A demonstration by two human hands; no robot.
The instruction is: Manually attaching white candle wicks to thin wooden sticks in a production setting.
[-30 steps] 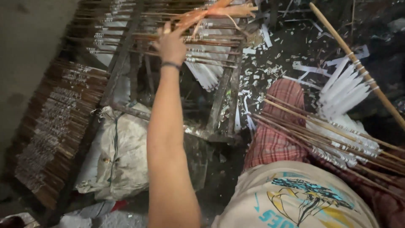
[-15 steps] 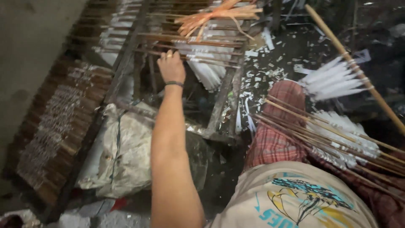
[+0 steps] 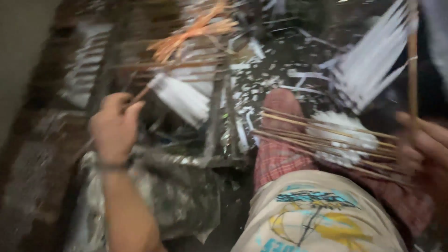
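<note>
While my left hand (image 3: 114, 128) closes round a thin wooden stick tipped with white paper strips (image 3: 179, 95), held just before the dark slatted rack (image 3: 212, 121), my right hand (image 3: 427, 149) grips a second upright stick bearing a white paper fan (image 3: 373, 60).

The stick (image 3: 140, 95) pinched in the left hand (image 3: 114, 128) is thin and brown, ending in a white paper tassel (image 3: 184, 99). Above that tassel lies a bunch of orange strips (image 3: 186, 37). Right of the tassel, white paper scraps (image 3: 261, 81) speckle the dark ground. The knee (image 3: 280, 140) wears red-and-white checked cloth, crossed by tan sticks (image 3: 322, 140) with a white tuft. The shirt (image 3: 317, 214) is cream with a blue and yellow print. A dark band (image 3: 112, 164) circles the left wrist.
</note>
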